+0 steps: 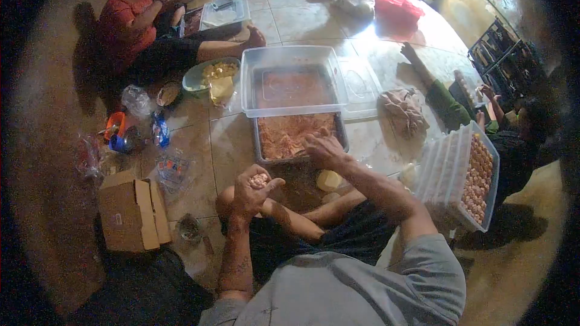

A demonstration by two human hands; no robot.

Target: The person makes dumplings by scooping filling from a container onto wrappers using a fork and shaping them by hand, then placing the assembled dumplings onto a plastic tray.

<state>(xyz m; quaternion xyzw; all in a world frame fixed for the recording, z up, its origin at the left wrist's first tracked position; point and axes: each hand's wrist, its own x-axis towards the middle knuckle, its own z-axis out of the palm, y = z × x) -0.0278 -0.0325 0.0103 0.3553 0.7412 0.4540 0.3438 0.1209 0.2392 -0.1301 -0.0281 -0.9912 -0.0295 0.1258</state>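
My left hand (252, 191) is closed around a small pale pink, lumpy piece of minced filling (260, 180), held above my crossed legs. Ahead sits a dark tray (258, 151) of pinkish-orange minced filling (281, 136), its surface uneven and scooped. My right hand (326, 150) is at the tray's near right side, fingers curled down toward the filling. What those fingers hold, if anything, is hidden. A clear plastic tub (294, 108) rests over the far part of the tray, with pinkish contents showing through it.
Stacked clear trays (450, 172) with rows of pinkish pieces stand at my right. A cardboard box (130, 214), a glass jar (190, 228) and a green bowl (192, 81) lie leftward. A crumpled cloth (403, 111) is right of the tub. People sit at far left and right.
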